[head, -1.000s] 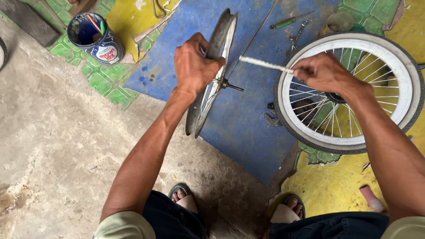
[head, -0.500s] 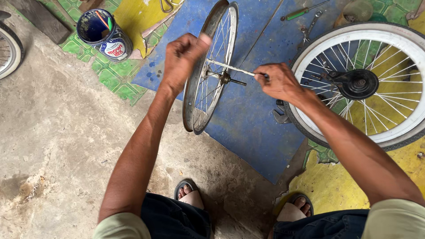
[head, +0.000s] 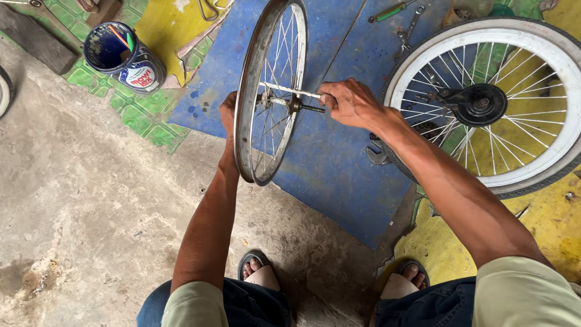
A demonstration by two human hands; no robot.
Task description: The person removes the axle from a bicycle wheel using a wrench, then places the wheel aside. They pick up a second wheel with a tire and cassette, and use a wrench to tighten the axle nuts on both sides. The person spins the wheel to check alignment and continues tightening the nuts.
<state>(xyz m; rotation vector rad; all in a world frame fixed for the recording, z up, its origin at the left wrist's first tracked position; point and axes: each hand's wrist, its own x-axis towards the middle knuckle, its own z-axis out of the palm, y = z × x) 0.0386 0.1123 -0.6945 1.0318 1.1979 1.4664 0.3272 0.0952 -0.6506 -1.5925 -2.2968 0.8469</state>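
Between my two hands stands the bare wheel rim (head: 261, 97), upright on its edge on the blue mat (head: 339, 157), hub roughly level with my knuckles. My left hand (head: 229, 115) sits behind the rim on its far side, mostly hidden; what I can see suggests it is curled around the rim's edge to steady it, though I cannot tell how tightly. My right hand (head: 351, 102) is closed in a pinch on the pale thin rod (head: 290, 91), which runs from my fingers in towards the hub (head: 295, 105), just above the axle end that sticks out towards that hand.

To do this well, I judge I should keep the left hand firm so the rim stays vertical and does not roll, and keep the rod in line with the hub rather than levering it against the spokes. The grip on the rod should stay close to its end for control.

Just beyond my right wrist lies a tyred wheel (head: 490, 103) flat on the floor, with a wrench (head: 378, 157) beneath my forearm. Well off past the left hand stands a paint tin (head: 124, 57).
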